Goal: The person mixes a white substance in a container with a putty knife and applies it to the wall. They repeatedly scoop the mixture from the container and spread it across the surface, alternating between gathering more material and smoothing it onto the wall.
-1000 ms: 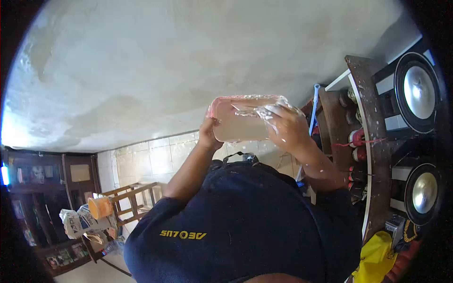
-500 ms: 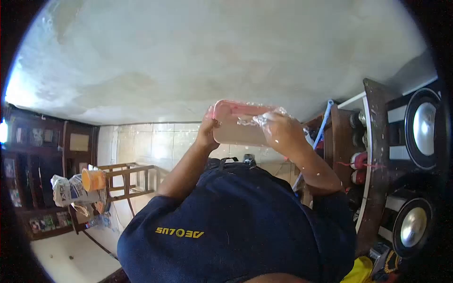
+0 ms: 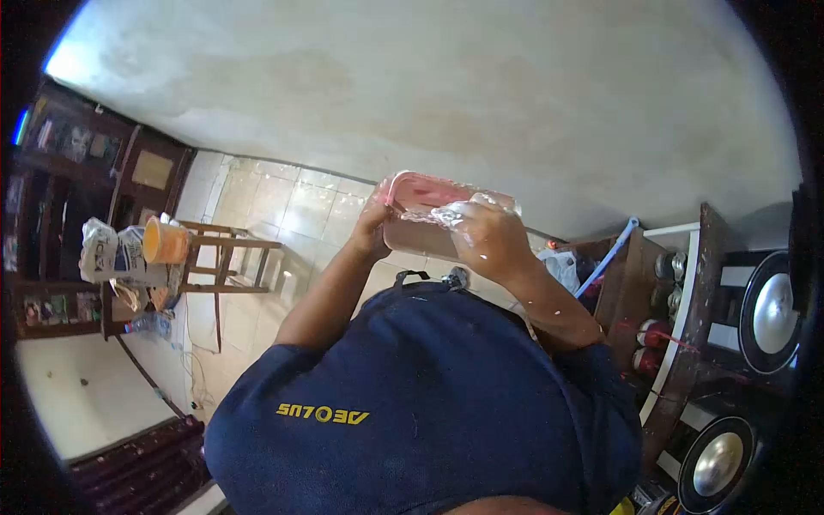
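Observation:
My left hand (image 3: 372, 225) grips the left end of a pink rectangular plastic tub (image 3: 421, 239) in front of my chest. The tub is tilted, its pale outer side towards me and some of its pink inside showing. Over the tub's right part is my right hand (image 3: 493, 240), fingers closed and smeared with wet white paste (image 3: 450, 213). Whatever those fingers hold is hidden by the paste and the hand itself. White spots dot my right forearm. The blotchy grey-white wall (image 3: 429, 103) rises beyond the tub.
At left, a wooden stool (image 3: 225, 264) lies beside an orange bucket (image 3: 166, 242) and a printed sack (image 3: 99, 249). Dark cabinets (image 3: 60, 202) stand further left. To the right are a blue pole (image 3: 611, 256), a rack with shoes (image 3: 657, 333) and large speakers (image 3: 771, 313).
My view has tilted and shifted, so the room appears turned. My right hand has moved left over the tub, with paste still on its fingers. My left hand keeps its hold.

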Tool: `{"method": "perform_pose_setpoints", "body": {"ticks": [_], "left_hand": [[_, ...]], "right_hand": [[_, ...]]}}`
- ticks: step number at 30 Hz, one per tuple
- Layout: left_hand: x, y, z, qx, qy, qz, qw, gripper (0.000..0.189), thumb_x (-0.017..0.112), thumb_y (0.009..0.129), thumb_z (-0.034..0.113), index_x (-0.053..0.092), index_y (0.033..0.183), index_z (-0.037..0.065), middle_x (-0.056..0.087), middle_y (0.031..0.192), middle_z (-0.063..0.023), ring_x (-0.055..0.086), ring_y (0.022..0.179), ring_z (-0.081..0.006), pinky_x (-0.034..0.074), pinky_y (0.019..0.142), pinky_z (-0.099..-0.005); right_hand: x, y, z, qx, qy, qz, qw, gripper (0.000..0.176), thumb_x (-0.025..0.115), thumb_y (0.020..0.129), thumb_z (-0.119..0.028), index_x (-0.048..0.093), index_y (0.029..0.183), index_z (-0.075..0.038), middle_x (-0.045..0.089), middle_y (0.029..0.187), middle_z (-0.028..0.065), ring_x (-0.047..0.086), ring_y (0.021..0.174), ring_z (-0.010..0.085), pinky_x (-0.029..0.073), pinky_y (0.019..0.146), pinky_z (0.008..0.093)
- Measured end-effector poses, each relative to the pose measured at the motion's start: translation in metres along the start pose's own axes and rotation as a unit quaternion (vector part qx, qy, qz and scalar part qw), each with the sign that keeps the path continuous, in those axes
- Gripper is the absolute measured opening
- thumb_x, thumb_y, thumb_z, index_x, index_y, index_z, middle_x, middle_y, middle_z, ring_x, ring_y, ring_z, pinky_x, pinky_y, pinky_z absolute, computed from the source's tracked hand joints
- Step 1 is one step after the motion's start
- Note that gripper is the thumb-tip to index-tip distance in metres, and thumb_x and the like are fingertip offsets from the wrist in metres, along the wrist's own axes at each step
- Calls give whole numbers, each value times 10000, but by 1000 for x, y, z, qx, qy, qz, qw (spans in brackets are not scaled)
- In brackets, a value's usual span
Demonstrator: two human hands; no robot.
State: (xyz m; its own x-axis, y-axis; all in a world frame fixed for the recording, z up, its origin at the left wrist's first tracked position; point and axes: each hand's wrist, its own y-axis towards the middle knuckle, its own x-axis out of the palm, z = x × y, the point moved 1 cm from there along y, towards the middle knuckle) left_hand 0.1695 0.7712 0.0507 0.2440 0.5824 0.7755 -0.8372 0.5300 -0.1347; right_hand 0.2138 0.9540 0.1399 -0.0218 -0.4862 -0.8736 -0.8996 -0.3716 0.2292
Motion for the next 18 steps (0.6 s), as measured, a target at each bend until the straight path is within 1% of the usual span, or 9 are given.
{"method": "perform_pose_setpoints", "body": {"ticks": [1, 3, 5, 7, 8, 11, 13, 15, 18], "left_hand": [[-16, -9, 7, 11, -3, 5, 1000, 604, 529, 682, 259, 418, 1220, 7, 518, 1179, -163, 520, 1101, -268, 422, 934, -384], [-44, -27, 24, 23, 24, -4, 999, 629, 484, 627, 182, 414, 1233, 27, 514, 1170, -146, 525, 1074, -254, 433, 912, -371], [-64, -48, 42, 45, 11, 18, 999, 644, 476, 612, 160, 411, 1239, 28, 503, 1173, -138, 523, 1057, -244, 439, 896, -360], [-88, -69, 51, 109, 28, -4, 994, 649, 472, 605, 145, 416, 1239, 18, 512, 1160, -141, 521, 1063, -245, 440, 895, -349], [-86, -93, 70, 57, -12, 55, 997, 648, 474, 611, 149, 407, 1239, 2, 520, 1152, -157, 531, 1062, -261, 441, 908, -359], [-122, -141, 100, 109, -25, 60, 992, 644, 471, 621, 146, 399, 1244, 1, 522, 1158, -175, 539, 1064, -271, 441, 926, -374], [-153, -175, 108, 126, -45, 82, 988, 648, 478, 622, 145, 394, 1249, 6, 515, 1177, -183, 543, 1066, -278, 439, 936, -385], [-166, -204, 112, 117, -78, 116, 983, 654, 500, 624, 159, 398, 1254, 18, 517, 1177, -173, 542, 1067, -271, 445, 928, -377], [-205, -243, 124, 162, -69, 118, 977, 662, 558, 649, 225, 399, 1263, 36, 523, 1167, -149, 541, 1066, -257, 447, 923, -375]], "right_hand": [[7, 7, -10, -11, 19, 10, 1000, 237, 596, 695, -116, 665, 919, -89, 639, 874, 73, 598, 782, 283, 500, 682, 382], [17, 24, -32, -35, -19, 15, 999, 238, 598, 693, -117, 670, 919, -94, 644, 872, 78, 599, 773, 280, 505, 668, 380], [29, 44, -61, 2, -6, 11, 1000, 242, 606, 687, -114, 673, 919, -97, 643, 873, 83, 596, 781, 286, 498, 702, 393], [56, 56, -82, -27, 12, -15, 999, 229, 610, 678, -98, 672, 898, -90, 641, 870, 87, 592, 784, 290, 496, 709, 393], [70, 64, -100, -38, 10, -27, 999, 224, 604, 679, -90, 670, 894, -88, 640, 867, 87, 590, 784, 290, 494, 704, 394], [111, 86, -148, -119, 38, -32, 992, 215, 586, 684, -80, 669, 882, -91, 637, 845, 89, 586, 773, 291, 482, 681, 400], [134, 96, -176, -163, 48, -131, 977, 217, 585, 679, -78, 672, 877, -95, 635, 829, 88, 580, 763, 292, 474, 668, 406], [150, 95, -192, -193, 47, -116, 973, 207, 593, 667, -68, 669, 858, -94, 628, 806, 84, 575, 730, 287, 476, 638, 392], [172, 113, -242, -166, 63, -64, 982, 193, 614, 674, -71, 672, 857, -95, 630, 782, 81, 575, 694, 296, 476, 624, 390]]}}
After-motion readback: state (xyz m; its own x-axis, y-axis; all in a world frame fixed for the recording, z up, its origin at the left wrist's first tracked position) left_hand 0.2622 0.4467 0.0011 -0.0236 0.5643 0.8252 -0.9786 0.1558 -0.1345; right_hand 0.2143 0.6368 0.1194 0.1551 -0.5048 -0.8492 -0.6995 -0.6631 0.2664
